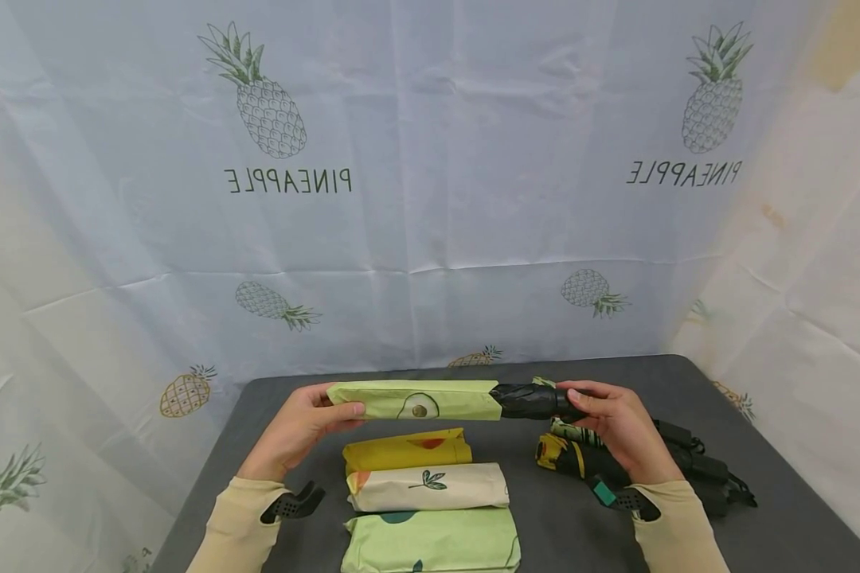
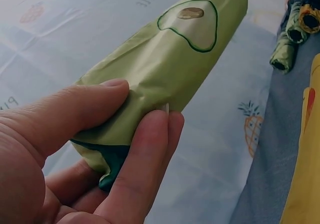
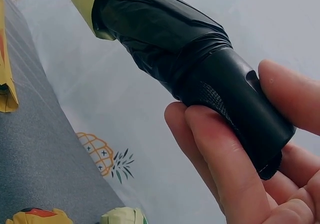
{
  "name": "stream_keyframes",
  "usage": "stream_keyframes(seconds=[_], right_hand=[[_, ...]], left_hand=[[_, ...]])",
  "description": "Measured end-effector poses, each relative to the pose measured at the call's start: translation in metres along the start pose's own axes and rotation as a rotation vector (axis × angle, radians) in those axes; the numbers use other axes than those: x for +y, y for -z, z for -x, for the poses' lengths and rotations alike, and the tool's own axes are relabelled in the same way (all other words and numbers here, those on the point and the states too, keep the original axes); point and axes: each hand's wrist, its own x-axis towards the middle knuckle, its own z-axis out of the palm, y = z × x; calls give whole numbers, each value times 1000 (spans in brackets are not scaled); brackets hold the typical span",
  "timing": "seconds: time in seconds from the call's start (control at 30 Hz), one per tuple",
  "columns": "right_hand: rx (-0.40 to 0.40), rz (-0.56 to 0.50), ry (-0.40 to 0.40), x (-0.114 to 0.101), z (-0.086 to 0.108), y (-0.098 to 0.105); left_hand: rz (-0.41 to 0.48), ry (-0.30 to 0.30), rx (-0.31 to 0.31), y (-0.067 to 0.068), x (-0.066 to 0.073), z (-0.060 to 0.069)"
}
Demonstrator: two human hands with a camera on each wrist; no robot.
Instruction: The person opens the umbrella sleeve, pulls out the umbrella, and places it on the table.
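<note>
A folded black umbrella lies partly inside a light green sleeve with an avocado print, held level above the table. My left hand pinches the sleeve's far left end between thumb and fingers. In the left wrist view the sleeve's end looks soft and crumpled, with dark green showing. At the other end, my right hand grips the umbrella's black handle. The right wrist view shows the black canopy entering the sleeve's mouth; the part inside is hidden.
On the dark grey table lie a yellow sleeve, a cream leaf-print sleeve and a green sleeve, stacked front to back. Several folded umbrellas lie at the right, below my right hand. A pineapple-print curtain stands behind.
</note>
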Motion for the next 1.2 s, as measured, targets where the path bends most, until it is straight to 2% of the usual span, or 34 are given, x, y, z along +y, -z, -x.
stream_keyframes(seconds=[0.37, 0.83, 0.97, 1.2], right_hand=[[3, 6, -1, 0, 0, 4], [-11, -3, 13, -1, 1, 6], [-11, -4, 11, 1, 1, 6], [0, -12, 13, 1, 3, 11]], left_hand=[[-4, -5, -27, 2, 1, -2], [-36, 10, -19, 7, -2, -2], [-34, 19, -7, 8, -2, -1], [-3, 38, 55, 13, -2, 2]])
